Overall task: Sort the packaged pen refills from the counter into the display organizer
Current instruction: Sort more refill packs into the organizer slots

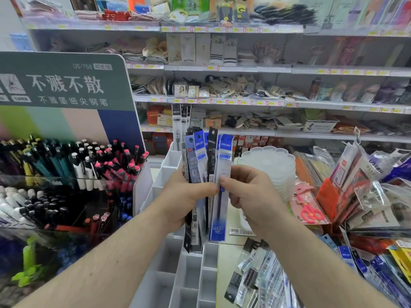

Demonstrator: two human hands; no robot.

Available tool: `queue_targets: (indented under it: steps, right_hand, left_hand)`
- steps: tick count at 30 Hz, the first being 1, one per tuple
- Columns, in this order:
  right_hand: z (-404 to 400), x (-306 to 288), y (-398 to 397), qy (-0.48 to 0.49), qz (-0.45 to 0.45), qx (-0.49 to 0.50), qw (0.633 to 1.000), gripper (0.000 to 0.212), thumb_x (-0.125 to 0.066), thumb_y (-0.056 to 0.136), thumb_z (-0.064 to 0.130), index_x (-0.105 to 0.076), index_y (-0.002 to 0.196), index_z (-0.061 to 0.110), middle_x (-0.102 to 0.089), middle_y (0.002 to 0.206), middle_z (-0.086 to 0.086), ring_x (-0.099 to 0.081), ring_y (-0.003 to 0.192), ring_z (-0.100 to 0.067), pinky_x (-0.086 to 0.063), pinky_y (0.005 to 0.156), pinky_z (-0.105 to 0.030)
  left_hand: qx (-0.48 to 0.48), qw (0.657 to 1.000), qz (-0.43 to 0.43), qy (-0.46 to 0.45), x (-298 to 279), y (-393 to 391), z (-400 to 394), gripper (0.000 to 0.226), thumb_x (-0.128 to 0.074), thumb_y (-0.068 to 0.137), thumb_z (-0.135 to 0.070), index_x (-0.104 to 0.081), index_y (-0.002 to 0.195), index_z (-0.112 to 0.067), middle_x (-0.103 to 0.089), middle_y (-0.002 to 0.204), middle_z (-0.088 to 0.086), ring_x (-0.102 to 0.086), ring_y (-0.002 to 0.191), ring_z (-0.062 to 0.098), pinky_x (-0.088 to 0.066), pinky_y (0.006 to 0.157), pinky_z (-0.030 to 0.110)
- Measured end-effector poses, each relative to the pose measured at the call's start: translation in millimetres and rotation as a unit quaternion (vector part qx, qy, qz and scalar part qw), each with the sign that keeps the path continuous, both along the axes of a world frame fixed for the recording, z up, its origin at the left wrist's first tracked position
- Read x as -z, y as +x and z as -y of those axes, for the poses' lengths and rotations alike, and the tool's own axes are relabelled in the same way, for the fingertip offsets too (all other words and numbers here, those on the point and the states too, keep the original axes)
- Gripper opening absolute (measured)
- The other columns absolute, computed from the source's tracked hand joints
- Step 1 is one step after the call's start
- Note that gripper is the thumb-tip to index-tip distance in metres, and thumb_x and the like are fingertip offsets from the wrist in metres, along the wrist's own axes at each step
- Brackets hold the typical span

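Refill packs [201,187] stand fanned in the left hand [181,196], gripped above the white organizer [189,274]. The right hand [249,196] pinches the blue-carded pack [222,192]. Slide it free lengthwise, probably matching it to a compartment by brand, while the left hand clamps the rest.

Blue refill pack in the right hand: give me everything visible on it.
The blue refill pack is a long, narrow clear plastic sleeve with a blue header and blue footer, white print on both, and a dark slim refill showing through the middle. It stands nearly upright above the white display organizer. The right hand pinches it at mid-height, at the right edge of the fan of packs gripped by the left hand.
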State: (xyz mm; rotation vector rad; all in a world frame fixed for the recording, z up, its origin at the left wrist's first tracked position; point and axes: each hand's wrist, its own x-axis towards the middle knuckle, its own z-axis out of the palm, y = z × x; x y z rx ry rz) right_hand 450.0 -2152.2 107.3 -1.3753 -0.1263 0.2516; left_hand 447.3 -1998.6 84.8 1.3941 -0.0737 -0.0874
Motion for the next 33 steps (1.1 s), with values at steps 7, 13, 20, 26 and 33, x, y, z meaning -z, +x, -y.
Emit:
queue_targets:
  steps: [7, 13, 20, 26, 33]
  right_hand:
    - [40, 9, 41, 0.031, -0.022, 0.182, 0.983, 0.011, -0.062, 0.093, 0.004, -0.066, 0.085, 0.010, -0.059, 0.065, -0.002, -0.046, 0.053, -0.009, -0.042, 0.054, -0.022]
    - [27, 29, 85, -0.111, 0.047, 0.204, 0.972, 0.011, -0.064, 0.095, 0.013, -0.065, 0.084, 0.014, -0.067, 0.072, -0.003, -0.063, 0.065, -0.014, -0.058, 0.064, -0.026]
    - [-23, 68, 133, -0.235, 0.087, 0.125, 0.960, 0.016, -0.066, 0.094, 0.017, -0.066, 0.079, 0.022, -0.071, 0.073, 0.002, -0.071, 0.072, -0.019, -0.060, 0.078, -0.043]
    - [-42, 94, 148, -0.380, 0.112, 0.032, 0.918, 0.021, -0.068, 0.092, 0.023, -0.062, 0.072, 0.024, -0.063, 0.073, 0.004, -0.062, 0.076, -0.019, -0.045, 0.065, -0.028]
    - [-48, 105, 149, -0.485, 0.099, -0.030, 0.868, 0.012, -0.074, 0.085, 0.026, -0.066, 0.077, 0.021, -0.066, 0.089, 0.002, -0.062, 0.089, -0.021, -0.043, 0.065, -0.026]
  left_hand:
    - [-0.140, 0.983, 0.027, -0.117, -10, 0, -11, 0.015, -0.064, 0.076, 0.008, -0.063, 0.081, -0.005, -0.065, 0.062, 0.005, -0.066, 0.056, 0.017, -0.057, 0.052, 0.031]
    - [-0.188, 0.974, 0.019, -0.126, -9, 2, -12, 0.013, -0.064, 0.080, 0.005, -0.063, 0.085, -0.007, -0.063, 0.069, 0.006, -0.064, 0.063, 0.021, -0.059, 0.060, 0.035]
    - [-0.212, 0.970, 0.013, -0.116, -10, 2, -11, 0.015, -0.053, 0.088, 0.011, -0.061, 0.087, -0.002, -0.063, 0.066, 0.006, -0.065, 0.057, 0.016, -0.056, 0.053, 0.028]
    - [-0.202, 0.971, 0.030, -0.121, -14, 1, -9, 0.016, -0.065, 0.071, 0.006, -0.064, 0.080, -0.007, -0.066, 0.063, 0.003, -0.066, 0.057, 0.016, -0.056, 0.054, 0.031]
    - [-0.166, 0.982, 0.043, -0.085, -11, -1, -9, 0.015, -0.063, 0.067, 0.002, -0.063, 0.082, -0.003, -0.065, 0.061, 0.007, -0.066, 0.058, 0.017, -0.055, 0.053, 0.029]
